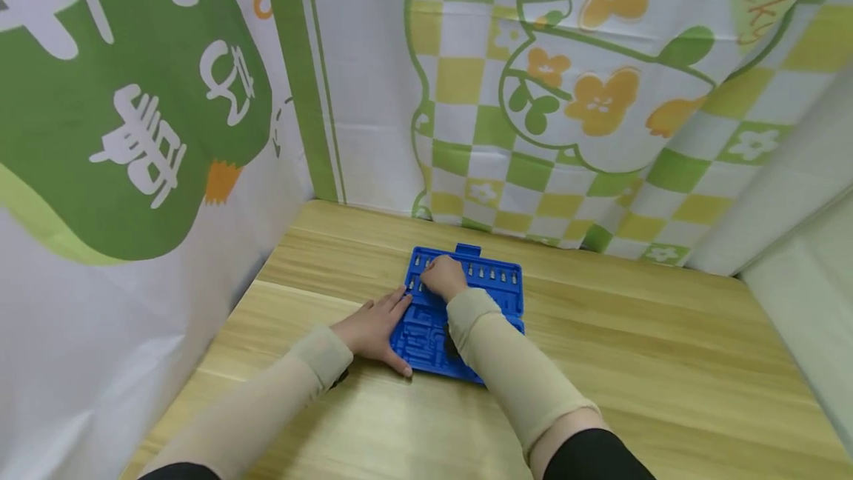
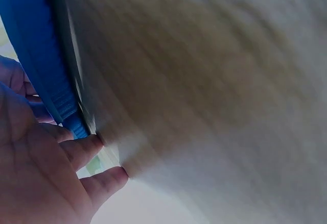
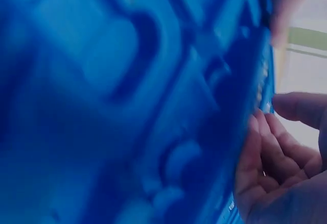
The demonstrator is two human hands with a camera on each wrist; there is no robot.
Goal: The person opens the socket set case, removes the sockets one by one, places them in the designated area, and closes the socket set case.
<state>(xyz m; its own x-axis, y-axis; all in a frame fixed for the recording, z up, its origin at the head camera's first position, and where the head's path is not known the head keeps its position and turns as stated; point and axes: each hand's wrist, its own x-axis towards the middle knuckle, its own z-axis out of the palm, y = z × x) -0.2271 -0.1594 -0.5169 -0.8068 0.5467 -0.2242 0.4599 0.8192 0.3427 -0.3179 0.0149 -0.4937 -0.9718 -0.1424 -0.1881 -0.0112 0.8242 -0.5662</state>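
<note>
An open blue plastic bit case lies on the wooden table, its far half holding small metal screwdriver bits upright in rows. My left hand, fingers spread, rests along the case's left edge, thumb near the front corner. In the left wrist view, its fingertips lie beside the blue rim. My right hand reaches over the far half, fingers curled down, thumb and fingertips pinching at a bit in the row. The right wrist view shows those fingers close together at the bits; the pinched bit is mostly hidden.
The wooden table extends around the case. Behind it hangs a patterned curtain in green, yellow and white, and a white and green sheet borders the left side. Moulded recesses fill the near half of the case.
</note>
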